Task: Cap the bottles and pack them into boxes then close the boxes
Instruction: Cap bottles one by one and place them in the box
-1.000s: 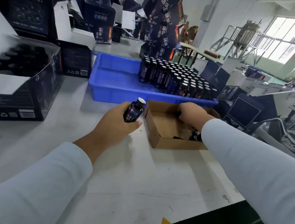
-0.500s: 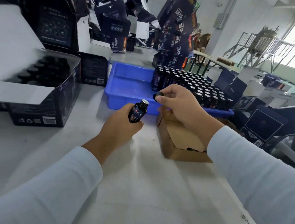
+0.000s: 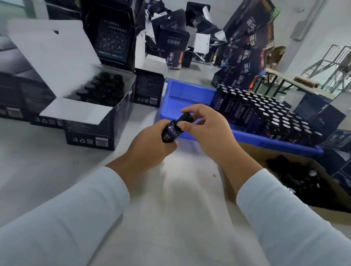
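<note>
My left hand (image 3: 148, 145) grips a small dark bottle (image 3: 171, 132) with a blue label, tilted up to the right above the table. A black cap (image 3: 185, 117) sits on the bottle's neck, pinched between thumb and fingers of my right hand (image 3: 209, 132). Behind the hands a blue tray (image 3: 184, 97) holds several uncapped bottles (image 3: 272, 115) in rows. At the left stands an open dark box (image 3: 97, 117), white lid up, with capped bottles (image 3: 104, 89) inside. A brown cardboard box (image 3: 333, 192) at the right holds loose black caps (image 3: 293, 174).
Stacks of dark printed cartons (image 3: 114, 29) crowd the back and left of the grey table (image 3: 167, 203). More cartons (image 3: 320, 115) lie at the right behind the tray. A tall leaning stack (image 3: 248, 47) stands behind the tray. Metal frames (image 3: 338, 65) stand in the far right background.
My right hand came out of the cardboard box with a cap, carried it left and set it on the bottle that my left hand holds. The view shifted to the left.
</note>
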